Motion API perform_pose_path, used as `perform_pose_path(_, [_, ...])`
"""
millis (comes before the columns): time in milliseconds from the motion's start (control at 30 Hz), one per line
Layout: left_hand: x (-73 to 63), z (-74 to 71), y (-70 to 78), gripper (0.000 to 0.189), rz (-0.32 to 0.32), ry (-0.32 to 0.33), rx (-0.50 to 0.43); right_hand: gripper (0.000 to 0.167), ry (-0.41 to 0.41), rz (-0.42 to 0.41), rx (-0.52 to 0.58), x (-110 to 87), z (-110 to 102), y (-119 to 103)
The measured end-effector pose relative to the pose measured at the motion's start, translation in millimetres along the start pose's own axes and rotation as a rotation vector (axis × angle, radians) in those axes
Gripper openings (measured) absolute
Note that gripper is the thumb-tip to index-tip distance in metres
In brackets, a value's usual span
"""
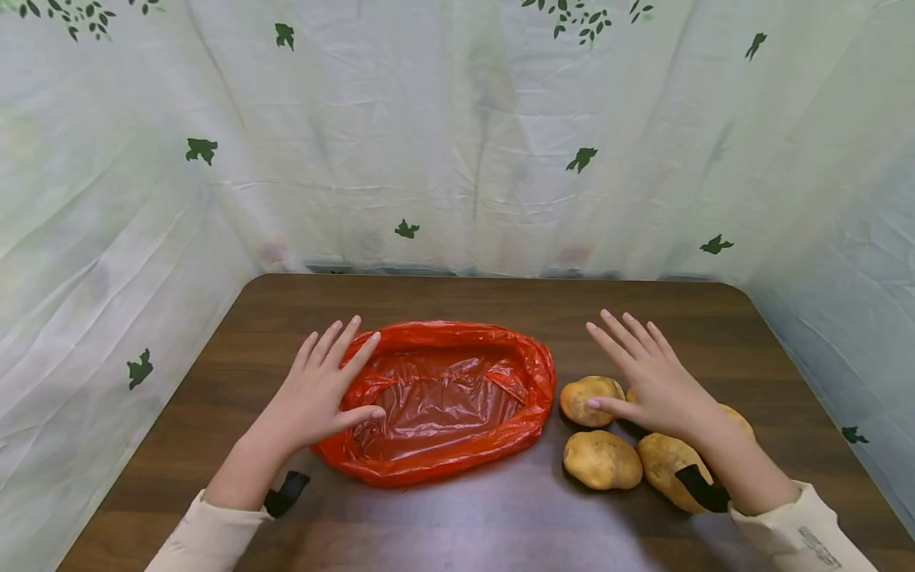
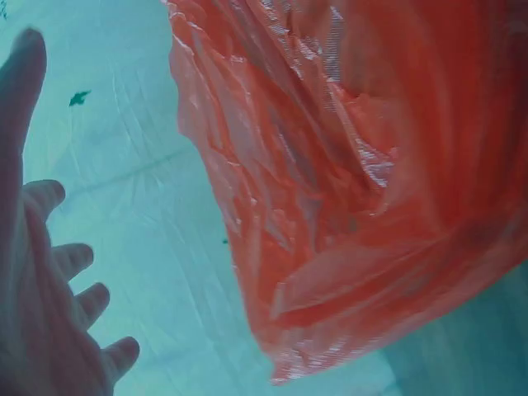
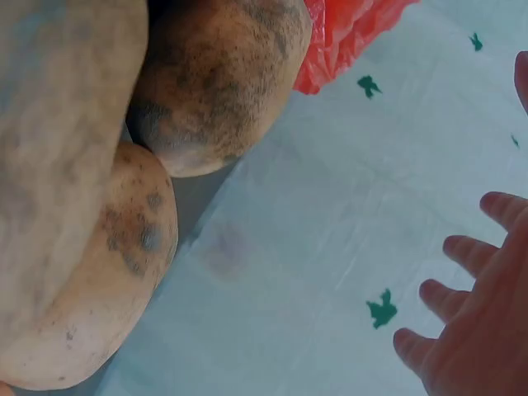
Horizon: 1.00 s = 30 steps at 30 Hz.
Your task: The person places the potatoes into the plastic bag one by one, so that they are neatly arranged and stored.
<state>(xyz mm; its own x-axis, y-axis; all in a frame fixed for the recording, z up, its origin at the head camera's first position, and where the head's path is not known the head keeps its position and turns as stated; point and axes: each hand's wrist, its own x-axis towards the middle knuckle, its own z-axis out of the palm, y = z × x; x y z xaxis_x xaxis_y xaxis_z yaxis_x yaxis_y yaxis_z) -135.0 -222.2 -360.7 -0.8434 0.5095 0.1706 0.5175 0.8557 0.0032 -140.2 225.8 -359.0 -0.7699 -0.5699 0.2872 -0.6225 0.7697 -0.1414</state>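
Note:
A red plastic bag (image 1: pixel 436 470) sits on the table with its mouth spread wide and its rim rolled outward; no contents show inside. My left hand (image 1: pixel 322 397), fingers spread and straight, hovers at the bag's left side and holds nothing. Over on the right, several potatoes (image 1: pixel 603 460) lie grouped beside the bag. Above them my right hand (image 1: pixel 654 389) is spread flat, also holding nothing, and it partly hides some potatoes. In the right wrist view, dark blotches mark a potato (image 3: pixel 223 91). The left wrist view shows the bag's creased side (image 2: pixel 330 206) apart from the fingers.
The brown wooden table (image 1: pixel 457 298) has rounded far corners. A pale curtain (image 1: pixel 457 159) with green bird and leaf prints hangs behind it and along both sides. Dark straps (image 1: pixel 286 494) circle both wrists, below light sleeves.

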Motion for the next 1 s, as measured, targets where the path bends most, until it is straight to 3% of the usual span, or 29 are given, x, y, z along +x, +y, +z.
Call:
perform_pose_path(100, [-3.5,4.7,-2.2,0.091,-0.042,0.052,-0.004,0.087,0.024,-0.003,0.027,-3.0,-2,3])
perform_pose_path(233, [-9.9,12.4,-3.1,0.085,-0.155,0.114,-0.048,0.088,0.053,0.021,0.064,-9.3,-4,5])
perform_pose_path(367, [-17.1,20.1,-2.2,0.079,-0.282,0.135,-0.125,0.088,0.078,0.066,0.124,-21.4,-7,6])
perform_pose_path(533, [-25.5,30.0,-3.5,0.076,-0.373,0.148,-0.183,0.087,0.124,0.122,0.169,-38.8,-6,6])
perform_pose_path(800, [-37.0,43.6,-7.1,0.074,-0.490,0.047,-0.291,0.087,0.148,0.233,0.247,-68.4,4,11])
perform_pose_path(1000, [-45.4,52.5,-11.2,0.070,-0.524,0.026,-0.394,0.084,0.187,0.320,0.272,-94.7,13,23])
